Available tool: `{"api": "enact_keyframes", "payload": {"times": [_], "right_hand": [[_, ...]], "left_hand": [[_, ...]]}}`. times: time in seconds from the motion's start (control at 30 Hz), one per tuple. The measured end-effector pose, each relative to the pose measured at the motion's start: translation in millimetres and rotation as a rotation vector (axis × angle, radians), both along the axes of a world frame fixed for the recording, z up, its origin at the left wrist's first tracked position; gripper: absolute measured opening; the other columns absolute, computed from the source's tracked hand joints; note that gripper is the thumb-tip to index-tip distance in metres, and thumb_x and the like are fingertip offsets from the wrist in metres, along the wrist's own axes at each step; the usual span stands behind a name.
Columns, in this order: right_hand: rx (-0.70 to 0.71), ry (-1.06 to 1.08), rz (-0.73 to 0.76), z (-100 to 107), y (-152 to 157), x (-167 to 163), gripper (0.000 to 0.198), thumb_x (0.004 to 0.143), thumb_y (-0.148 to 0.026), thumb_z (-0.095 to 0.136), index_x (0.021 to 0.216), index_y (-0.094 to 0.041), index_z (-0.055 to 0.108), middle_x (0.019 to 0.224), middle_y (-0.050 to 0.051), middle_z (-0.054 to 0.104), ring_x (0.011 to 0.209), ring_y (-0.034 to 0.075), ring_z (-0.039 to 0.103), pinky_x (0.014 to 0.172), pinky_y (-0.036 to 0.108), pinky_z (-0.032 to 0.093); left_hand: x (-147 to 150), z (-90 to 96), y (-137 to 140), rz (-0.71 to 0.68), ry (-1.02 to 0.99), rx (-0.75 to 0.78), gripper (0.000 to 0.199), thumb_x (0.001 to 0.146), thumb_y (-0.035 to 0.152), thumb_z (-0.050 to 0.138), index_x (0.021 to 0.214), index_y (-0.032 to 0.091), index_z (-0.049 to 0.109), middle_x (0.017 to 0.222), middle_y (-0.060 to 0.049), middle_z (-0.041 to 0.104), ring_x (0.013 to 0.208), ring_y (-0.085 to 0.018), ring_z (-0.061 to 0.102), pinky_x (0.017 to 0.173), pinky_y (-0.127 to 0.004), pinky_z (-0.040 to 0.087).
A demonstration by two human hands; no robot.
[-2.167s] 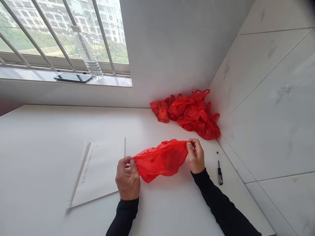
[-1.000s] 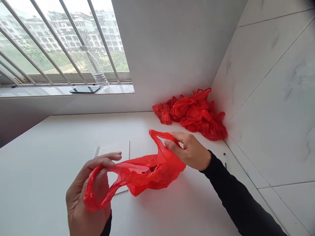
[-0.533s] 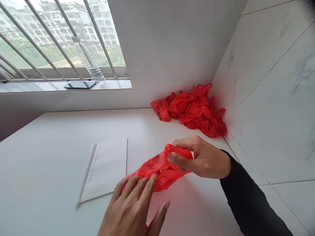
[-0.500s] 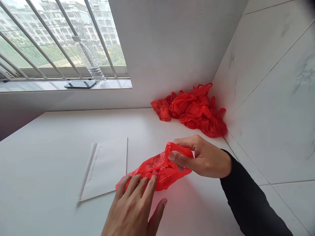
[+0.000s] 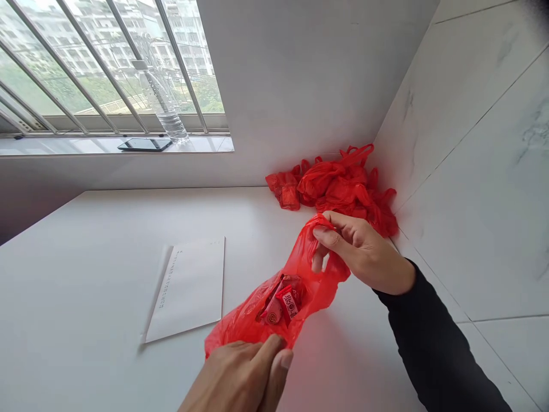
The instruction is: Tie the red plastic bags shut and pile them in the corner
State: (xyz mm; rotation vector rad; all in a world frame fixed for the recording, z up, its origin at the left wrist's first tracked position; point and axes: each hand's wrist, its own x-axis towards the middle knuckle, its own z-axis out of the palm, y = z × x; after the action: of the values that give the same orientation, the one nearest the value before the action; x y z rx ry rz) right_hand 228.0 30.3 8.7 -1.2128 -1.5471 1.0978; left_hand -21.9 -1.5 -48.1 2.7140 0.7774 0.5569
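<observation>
A thin red plastic bag [image 5: 240,320] is stretched between my two hands above the white table, its mouth spread apart. Inside lie several small wrapped snacks [image 5: 288,303], red and pink, with printed characters on one wrapper. My right hand [image 5: 358,246] pinches the bag's upper end between thumb and fingers. At the near side, my left hand [image 5: 244,372] is closed on the bag's lower edge, with its fingertips partly hidden from view.
More red plastic bags [image 5: 343,183] lie heaped in the far right corner against the wall. A white booklet [image 5: 189,289] rests on the table [image 5: 111,246] to the left. A phone [image 5: 144,145] and a clear water bottle [image 5: 165,109] are on the windowsill.
My right hand has moved up and away, pulling the bag's end with it. My left hand has gone from spread fingers to gripping the near edge. The bag's mouth has opened, exposing the snacks.
</observation>
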Motion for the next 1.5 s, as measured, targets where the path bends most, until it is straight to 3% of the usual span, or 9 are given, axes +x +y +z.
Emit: {"api": "enact_keyframes", "payload": {"times": [0.1, 0.2, 0.4, 0.6, 0.73, 0.9, 1.03, 1.2, 1.5], "right_hand": [[-0.062, -0.045, 0.076, 2, -4, -2, 0.022, 0.101, -0.038, 0.049, 0.087, -0.022, 0.054, 0.06, -0.001, 0.068, 0.047, 0.011, 0.052, 0.043, 0.022, 0.037], [-0.088, -0.114, 0.132, 2, -7, -6, 0.022, 0.1, -0.039, 0.052, 0.086, -0.022, 0.053, 0.06, -0.001, 0.069, 0.045, 0.01, 0.049, 0.043, 0.021, 0.037], [-0.111, -0.194, 0.142, 5, -10, -10, 0.015, 0.099, -0.031, 0.053, 0.089, -0.021, 0.056, 0.058, -0.003, 0.065, 0.049, 0.009, 0.052, 0.047, 0.019, 0.04], [-0.129, -0.241, 0.109, 6, -11, -9, 0.014, 0.1, -0.033, 0.05, 0.095, -0.022, 0.058, 0.051, -0.006, 0.058, 0.046, 0.01, 0.053, 0.046, 0.018, 0.041], [-0.128, -0.284, 0.121, 8, -14, -13, 0.012, 0.099, -0.029, 0.05, 0.094, -0.022, 0.058, 0.052, -0.006, 0.058, 0.046, 0.009, 0.054, 0.045, 0.017, 0.04], [-0.128, -0.29, 0.11, 11, -17, -13, 0.013, 0.099, -0.03, 0.05, 0.094, -0.022, 0.059, 0.053, -0.005, 0.059, 0.045, 0.009, 0.054, 0.044, 0.017, 0.038], [-0.111, -0.275, 0.101, 9, -17, -11, 0.012, 0.099, -0.03, 0.05, 0.095, -0.023, 0.059, 0.05, -0.007, 0.056, 0.045, 0.009, 0.052, 0.044, 0.017, 0.038], [-0.109, -0.274, 0.075, 9, -16, -10, 0.014, 0.1, -0.031, 0.049, 0.094, -0.023, 0.059, 0.05, -0.007, 0.056, 0.047, 0.01, 0.051, 0.046, 0.019, 0.039], [-0.137, -0.246, 0.039, 16, -18, -10, 0.011, 0.098, -0.03, 0.051, 0.092, -0.023, 0.057, 0.05, -0.007, 0.053, 0.051, 0.011, 0.052, 0.049, 0.02, 0.039]], "left_hand": [[-2, -25.0, 10, 0.203, 0.067, -0.034, 0.033, 0.099, 0.023, 0.035, 0.068, 0.027, 0.046, 0.045, 0.004, 0.05, 0.031, -0.017, 0.048, 0.033, -0.034, 0.029], [2, -43.1, 22, 0.374, 0.251, -0.08, 0.038, 0.099, 0.02, 0.032, 0.065, 0.025, 0.048, 0.042, 0.002, 0.048, 0.032, -0.019, 0.048, 0.037, -0.034, 0.027], [14, -35.0, 33, 0.396, 0.649, -0.114, 0.035, 0.084, -0.003, 0.034, 0.085, 0.014, 0.065, 0.079, -0.012, 0.068, 0.074, -0.027, 0.065, 0.06, -0.033, 0.039], [15, -37.3, 38, 0.541, 0.65, -0.322, 0.034, 0.093, 0.015, 0.032, 0.074, 0.02, 0.059, 0.065, -0.005, 0.064, 0.058, -0.021, 0.061, 0.05, -0.031, 0.027], [20, -43.7, 39, 0.565, 0.65, -0.33, 0.024, 0.09, 0.023, 0.041, 0.072, 0.021, 0.058, 0.064, -0.004, 0.064, 0.055, -0.02, 0.06, 0.049, -0.03, 0.022], [23, -39.5, 39, 0.624, 0.604, -0.321, 0.032, 0.094, 0.028, 0.034, 0.076, 0.021, 0.059, 0.064, -0.004, 0.064, 0.057, -0.02, 0.061, 0.05, -0.03, 0.025], [21, -41.1, 37, 0.588, 0.646, -0.23, 0.022, 0.085, 0.015, 0.041, 0.091, 0.02, 0.062, 0.063, -0.005, 0.063, 0.06, -0.024, 0.065, 0.05, -0.031, 0.025], [22, -45.5, 34, 0.459, 0.654, -0.207, 0.053, 0.076, 0.005, 0.045, 0.123, 0.027, 0.057, 0.073, -0.004, 0.067, 0.058, -0.027, 0.066, 0.047, -0.031, 0.025], [33, -26.1, 19, 0.347, 0.65, -0.333, 0.049, 0.077, 0.001, 0.04, 0.116, 0.023, 0.062, 0.074, -0.007, 0.07, 0.071, -0.032, 0.071, 0.055, -0.036, 0.039]]}}
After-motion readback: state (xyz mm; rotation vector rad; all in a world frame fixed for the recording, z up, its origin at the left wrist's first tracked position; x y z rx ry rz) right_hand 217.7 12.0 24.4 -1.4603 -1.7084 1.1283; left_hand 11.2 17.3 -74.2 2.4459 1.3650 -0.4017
